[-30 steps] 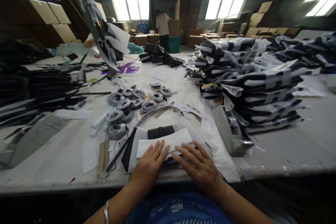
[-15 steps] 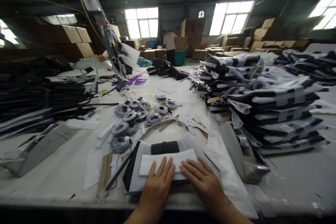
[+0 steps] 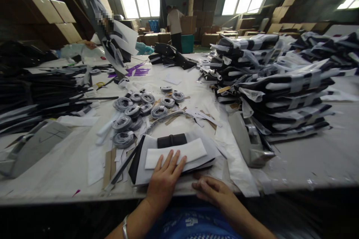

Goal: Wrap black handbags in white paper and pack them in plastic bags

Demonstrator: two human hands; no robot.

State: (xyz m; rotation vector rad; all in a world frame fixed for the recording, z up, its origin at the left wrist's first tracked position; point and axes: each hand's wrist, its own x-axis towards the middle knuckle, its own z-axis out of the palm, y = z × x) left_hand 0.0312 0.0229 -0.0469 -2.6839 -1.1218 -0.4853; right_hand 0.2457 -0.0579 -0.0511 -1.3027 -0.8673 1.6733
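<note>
A black folded item (image 3: 171,140) lies wrapped in white sheets (image 3: 176,153) near the table's front edge. My left hand (image 3: 165,177) lies flat on the white wrapping with its fingers stretched out. My right hand (image 3: 213,191) rests at the table's front edge (image 3: 84,196), just below the wrapped item, with its fingers curled; I cannot see anything in them. Beyond the item lie several grey coiled rolls (image 3: 131,114).
A grey tape dispenser (image 3: 248,142) stands to the right, another (image 3: 30,147) at the left. Stacks of black-and-white wrapped items (image 3: 283,82) fill the right side, black strips (image 3: 39,97) the left. A person (image 3: 174,26) stands among cardboard boxes far back.
My right hand has come off the white wrapping and drawn back to the table's front edge, its fingers curling. My left hand stays flat on the wrapping. The head camera tilted up, then back down.
</note>
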